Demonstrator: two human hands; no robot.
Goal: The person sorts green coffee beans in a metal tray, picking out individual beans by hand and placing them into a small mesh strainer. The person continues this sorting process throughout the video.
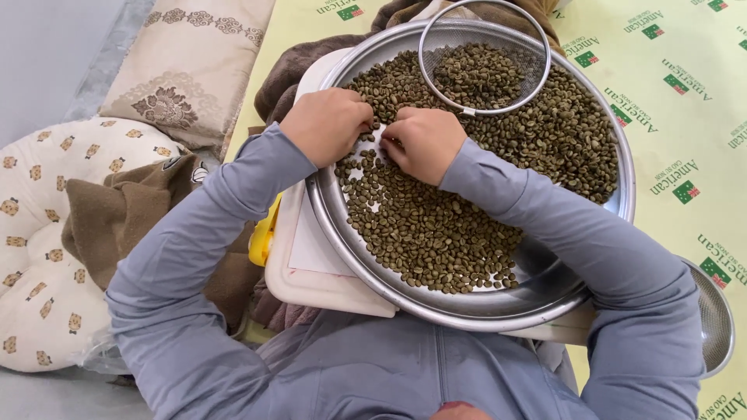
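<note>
A wide round metal tray (615, 206) rests on my lap and holds a thick layer of greenish raw coffee beans (436, 233). Both my hands sit knuckles-up in the beans near the tray's left side. My left hand (325, 124) has its fingers curled tight down onto the beans. Close beside it, my right hand (424, 144) is also curled, its fingertips pinching among the beans. A patch of bare metal shows between the two hands. A round wire-mesh sieve (537, 58) lies on the beans at the far side of the tray, with beans inside it.
A white board (311, 264) lies under the tray, with a yellow object (263, 237) at its left edge. A pale yellow printed mat (685, 117) covers the floor to the right, and another metal sieve (716, 323) lies there. Cushions (39, 257) and a brown blanket (117, 214) lie to the left.
</note>
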